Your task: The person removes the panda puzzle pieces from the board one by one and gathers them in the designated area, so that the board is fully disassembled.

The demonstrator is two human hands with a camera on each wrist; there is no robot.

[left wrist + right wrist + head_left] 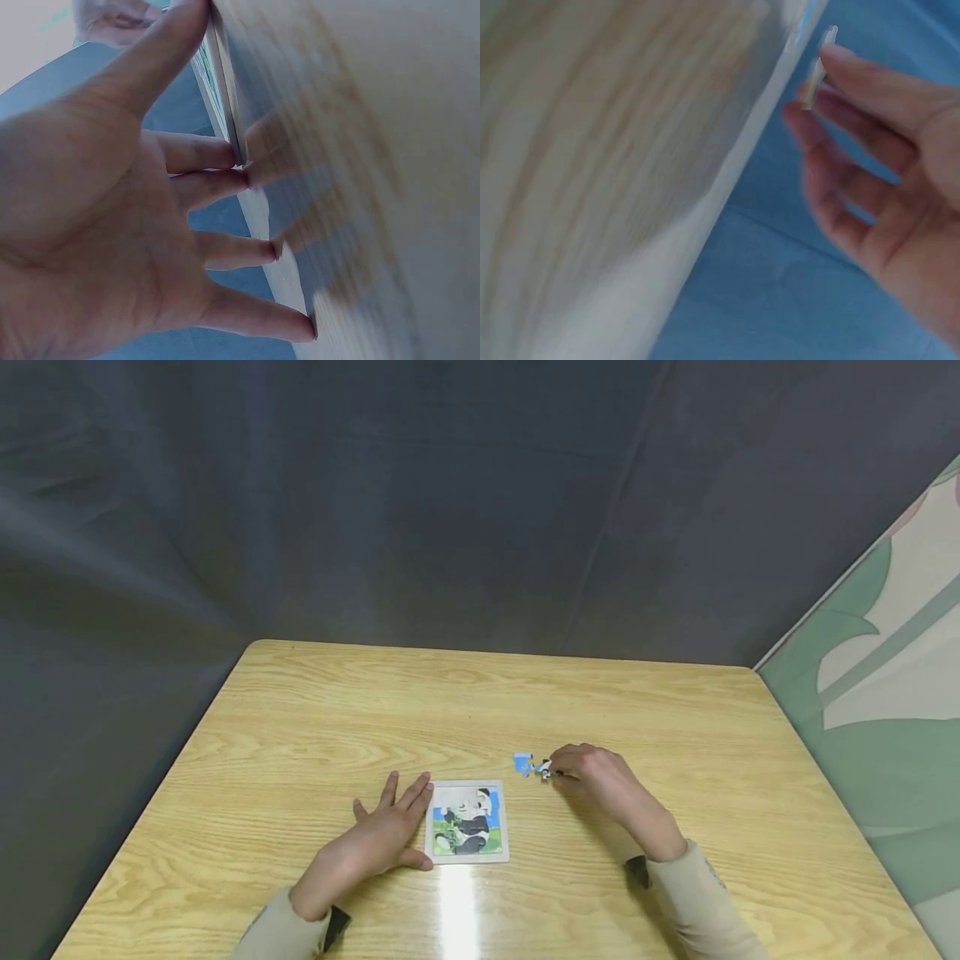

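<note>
On the wooden table lies a square panda jigsaw puzzle [467,821] in a pale frame [505,839]. My left hand [382,839] spreads its fingers along the frame's left side, with thumb and fingertips right at the edge. In the left wrist view those straight fingers [232,250] reach down to the tabletop. Right of the puzzle and farther back, my right hand [600,777] pinches a puzzle piece [546,768] with black, white and blue on it. In the right wrist view the piece [819,71] is seen edge-on between thumb and fingertips, above the tabletop.
A loose blue puzzle piece [522,763] lies just left of the pinched one. The wooden table [315,718] ends at a dark cloth [450,527] behind and at the left. A green and white patterned cloth [892,693] borders it on the right.
</note>
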